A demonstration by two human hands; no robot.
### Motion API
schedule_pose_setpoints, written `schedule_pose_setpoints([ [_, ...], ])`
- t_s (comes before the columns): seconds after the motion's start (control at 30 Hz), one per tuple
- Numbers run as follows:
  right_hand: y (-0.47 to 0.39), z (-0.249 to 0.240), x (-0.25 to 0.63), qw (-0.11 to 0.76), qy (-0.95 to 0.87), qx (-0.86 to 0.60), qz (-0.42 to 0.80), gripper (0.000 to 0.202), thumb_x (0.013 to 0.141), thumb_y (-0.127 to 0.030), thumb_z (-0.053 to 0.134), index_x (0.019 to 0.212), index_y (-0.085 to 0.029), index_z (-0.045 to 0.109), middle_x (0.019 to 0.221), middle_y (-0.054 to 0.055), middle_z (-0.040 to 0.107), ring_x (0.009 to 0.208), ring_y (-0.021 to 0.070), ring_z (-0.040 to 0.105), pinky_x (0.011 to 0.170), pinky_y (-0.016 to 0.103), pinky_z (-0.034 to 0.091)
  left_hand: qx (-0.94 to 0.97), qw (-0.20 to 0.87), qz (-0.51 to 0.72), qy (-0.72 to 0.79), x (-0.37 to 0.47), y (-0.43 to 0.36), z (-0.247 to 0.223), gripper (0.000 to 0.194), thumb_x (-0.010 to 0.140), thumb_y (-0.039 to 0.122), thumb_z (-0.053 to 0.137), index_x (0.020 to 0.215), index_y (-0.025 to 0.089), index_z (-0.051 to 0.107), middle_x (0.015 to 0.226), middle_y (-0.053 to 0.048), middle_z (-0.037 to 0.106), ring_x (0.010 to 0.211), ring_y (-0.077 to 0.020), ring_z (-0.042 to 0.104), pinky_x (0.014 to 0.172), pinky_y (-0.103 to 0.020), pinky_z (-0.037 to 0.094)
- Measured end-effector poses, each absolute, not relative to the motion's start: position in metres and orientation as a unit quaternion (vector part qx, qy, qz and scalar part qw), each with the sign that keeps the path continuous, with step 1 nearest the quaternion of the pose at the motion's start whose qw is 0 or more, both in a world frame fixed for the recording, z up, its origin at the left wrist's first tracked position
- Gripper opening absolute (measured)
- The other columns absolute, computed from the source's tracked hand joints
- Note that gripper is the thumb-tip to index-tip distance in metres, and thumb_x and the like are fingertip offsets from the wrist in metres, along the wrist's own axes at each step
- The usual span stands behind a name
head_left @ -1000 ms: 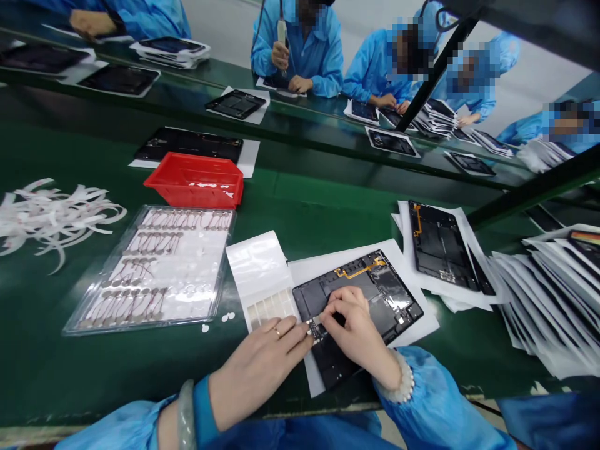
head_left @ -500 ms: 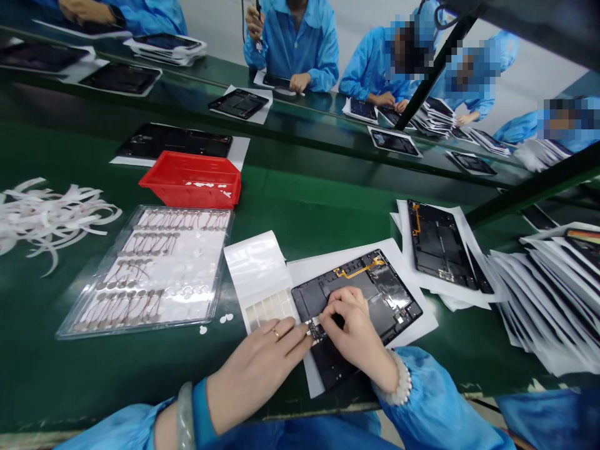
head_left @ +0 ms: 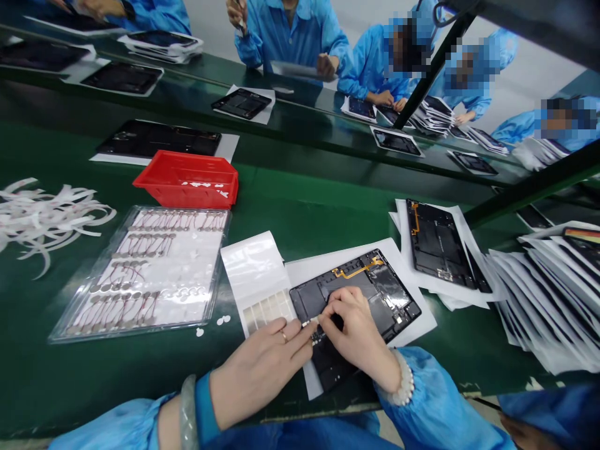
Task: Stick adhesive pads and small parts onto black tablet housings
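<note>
An opened black tablet shell (head_left: 396, 290), with a gold flex cable (head_left: 359, 270) along its far side, lies on a white sheet in front of me. My left hand (head_left: 265, 362) rests across its left edge, fingers stretched forward and the fingertips on a small board area. My right hand (head_left: 354, 331) is closed in a pinch just beside those fingertips. Whatever is in the pinch is mostly hidden; a small pale bit shows at the tips. A backing sheet with pale rectangular stickers (head_left: 255, 269) sits by the tablet's left edge, partly beneath my left hand.
A clear tray (head_left: 201, 250) holds wired round parts at left, with a red bin (head_left: 192, 190) behind it. Curled white strips (head_left: 51, 215) lie far left. Another tablet shell (head_left: 440, 244) and a paper stack (head_left: 539, 306) are at right. Co-workers sit across the bench.
My left fingertips have shifted slightly forward toward the right hand's pinch and cover more of the board. The right hand stays nearly in place. Across the bench, a person has lifted a tablet-like panel.
</note>
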State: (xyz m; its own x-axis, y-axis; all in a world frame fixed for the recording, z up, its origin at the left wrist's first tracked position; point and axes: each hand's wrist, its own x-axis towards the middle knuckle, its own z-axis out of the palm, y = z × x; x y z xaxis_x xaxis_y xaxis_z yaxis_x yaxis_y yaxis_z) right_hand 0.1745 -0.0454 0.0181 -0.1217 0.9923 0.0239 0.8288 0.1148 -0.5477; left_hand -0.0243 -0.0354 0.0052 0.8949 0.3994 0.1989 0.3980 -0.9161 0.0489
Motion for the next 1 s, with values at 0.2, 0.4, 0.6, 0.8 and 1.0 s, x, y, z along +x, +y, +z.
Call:
schedule_pose_setpoints([
  [0.2, -0.035, 0.019, 0.206, 0.287, -0.694, -0.623, 0.218, 0.017, 0.092, -0.022, 0.045, 0.094, -0.020, 0.062, 0.095, 0.008, 0.060, 0.092, 0.0196, 0.057, 0.084, 0.035, 0.047, 0.977, 0.050, 0.101, 0.183, -0.022, -0.022, 0.015, 0.013, 0.089, 0.017, 0.051, 0.099, 0.018, 0.058, 0.120, -0.003, 0.061, 0.089, -0.0188, 0.054, 0.077, -0.033, 0.037],
  [0.4, -0.035, 0.009, 0.208, 0.240, -0.724, -0.619, 0.190, 0.014, 0.091, -0.021, 0.047, 0.091, -0.019, 0.061, 0.091, 0.007, 0.061, 0.089, 0.0210, 0.055, 0.083, 0.037, 0.043, 0.978, 0.118, 0.090, 0.144, -0.010, 0.001, 0.025, 0.004, 0.090, 0.021, 0.055, 0.087, 0.019, 0.054, 0.096, -0.001, 0.063, 0.084, -0.0185, 0.051, 0.072, -0.033, 0.036],
  [0.6, -0.036, 0.006, 0.206, 0.230, -0.736, -0.613, 0.174, 0.014, 0.091, -0.021, 0.048, 0.087, -0.021, 0.062, 0.091, 0.005, 0.061, 0.087, 0.0199, 0.054, 0.080, 0.034, 0.042, 0.969, 0.149, 0.103, 0.165, -0.011, 0.001, 0.023, 0.008, 0.090, 0.023, 0.056, 0.085, 0.019, 0.050, 0.097, 0.000, 0.063, 0.087, -0.0186, 0.051, 0.074, -0.033, 0.035],
  [0.8, -0.035, 0.005, 0.208, 0.227, -0.737, -0.612, 0.175, 0.014, 0.091, -0.020, 0.049, 0.086, -0.021, 0.062, 0.089, 0.005, 0.061, 0.087, 0.0201, 0.054, 0.079, 0.034, 0.041, 0.959, 0.193, 0.108, 0.178, -0.012, 0.002, 0.022, 0.007, 0.088, 0.021, 0.056, 0.086, 0.020, 0.050, 0.104, 0.002, 0.064, 0.091, -0.0180, 0.052, 0.078, -0.033, 0.035],
  [1.0, -0.035, 0.006, 0.207, 0.221, -0.736, -0.613, 0.181, 0.016, 0.091, -0.021, 0.047, 0.086, -0.022, 0.062, 0.089, 0.005, 0.061, 0.086, 0.0198, 0.053, 0.079, 0.034, 0.041, 0.962, 0.179, 0.108, 0.176, -0.013, 0.004, 0.019, 0.008, 0.088, 0.025, 0.058, 0.087, 0.020, 0.052, 0.107, 0.000, 0.063, 0.094, -0.0185, 0.052, 0.079, -0.033, 0.035],
])
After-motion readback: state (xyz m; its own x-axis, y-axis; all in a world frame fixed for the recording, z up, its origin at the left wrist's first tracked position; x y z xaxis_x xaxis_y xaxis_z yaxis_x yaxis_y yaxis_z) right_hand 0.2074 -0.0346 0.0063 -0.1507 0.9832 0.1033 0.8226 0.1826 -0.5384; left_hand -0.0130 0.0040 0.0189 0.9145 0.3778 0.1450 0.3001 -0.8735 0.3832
